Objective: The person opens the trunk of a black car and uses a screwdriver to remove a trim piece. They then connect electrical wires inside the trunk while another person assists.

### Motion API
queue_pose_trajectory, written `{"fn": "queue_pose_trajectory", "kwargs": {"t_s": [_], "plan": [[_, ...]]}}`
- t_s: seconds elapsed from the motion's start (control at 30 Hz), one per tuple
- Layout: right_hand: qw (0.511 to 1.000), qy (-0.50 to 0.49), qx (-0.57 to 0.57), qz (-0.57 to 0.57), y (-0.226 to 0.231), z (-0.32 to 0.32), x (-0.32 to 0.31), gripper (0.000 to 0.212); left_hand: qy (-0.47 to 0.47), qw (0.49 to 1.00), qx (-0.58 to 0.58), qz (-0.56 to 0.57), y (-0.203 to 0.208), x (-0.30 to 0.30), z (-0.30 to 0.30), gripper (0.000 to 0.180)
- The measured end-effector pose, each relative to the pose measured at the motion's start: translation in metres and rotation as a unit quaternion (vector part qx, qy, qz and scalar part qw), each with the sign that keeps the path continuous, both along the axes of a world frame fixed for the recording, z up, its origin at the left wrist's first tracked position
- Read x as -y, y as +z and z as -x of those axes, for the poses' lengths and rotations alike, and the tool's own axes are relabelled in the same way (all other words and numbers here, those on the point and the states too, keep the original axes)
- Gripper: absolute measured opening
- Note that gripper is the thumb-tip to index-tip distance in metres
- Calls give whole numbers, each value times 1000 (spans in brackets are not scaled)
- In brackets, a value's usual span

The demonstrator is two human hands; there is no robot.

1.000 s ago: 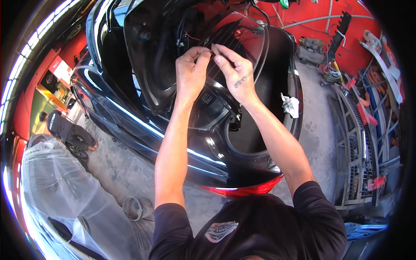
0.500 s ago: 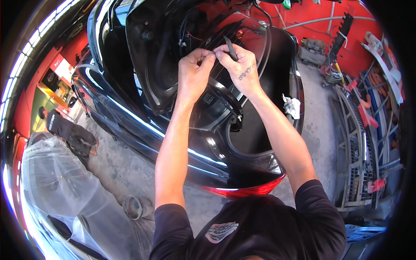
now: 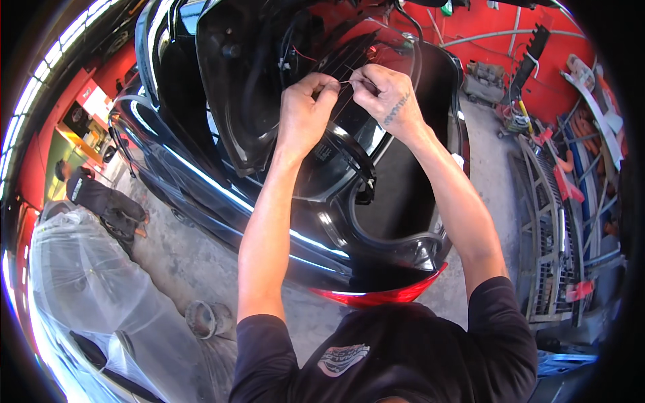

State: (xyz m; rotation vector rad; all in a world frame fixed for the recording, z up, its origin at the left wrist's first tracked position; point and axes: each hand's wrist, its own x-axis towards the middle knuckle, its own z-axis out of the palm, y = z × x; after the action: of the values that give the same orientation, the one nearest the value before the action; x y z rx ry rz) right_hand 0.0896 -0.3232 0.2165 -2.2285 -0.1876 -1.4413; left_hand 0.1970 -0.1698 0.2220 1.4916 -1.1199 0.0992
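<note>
Our left hand (image 3: pixel 306 115) and right hand (image 3: pixel 390 101) pinch a thin strand (image 3: pixel 345 82). If pulled hard, it may snap.

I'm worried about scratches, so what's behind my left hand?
Parts of a black car show around your left hand; whatever lies directly behind it can't be seen.

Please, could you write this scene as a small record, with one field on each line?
Left hand: pinching what looks like a thin strand
Right hand: pinching, apparently on the same strand
Vehicle: black car, red tail light
Lower left: bucket beside clear plastic sheeting
Other person: far left, dark clothes
</note>
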Motion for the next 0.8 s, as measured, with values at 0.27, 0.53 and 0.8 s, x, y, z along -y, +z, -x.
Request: {"fn": "queue_pose_trajectory", "kwargs": {"t_s": [0.27, 0.53, 0.8], "plan": [[989, -87, 51, 109, -8, -1, 10, 11, 13, 999, 24, 32, -10, 4, -4, 19], [971, -143, -39, -187, -17, 39, 75, 28, -6, 999, -10, 38, -4, 2, 4, 17], [971, 37, -92, -220, -23, 37, 21, 33, -35, 999, -15, 22, -6, -3, -1, 18]]}}
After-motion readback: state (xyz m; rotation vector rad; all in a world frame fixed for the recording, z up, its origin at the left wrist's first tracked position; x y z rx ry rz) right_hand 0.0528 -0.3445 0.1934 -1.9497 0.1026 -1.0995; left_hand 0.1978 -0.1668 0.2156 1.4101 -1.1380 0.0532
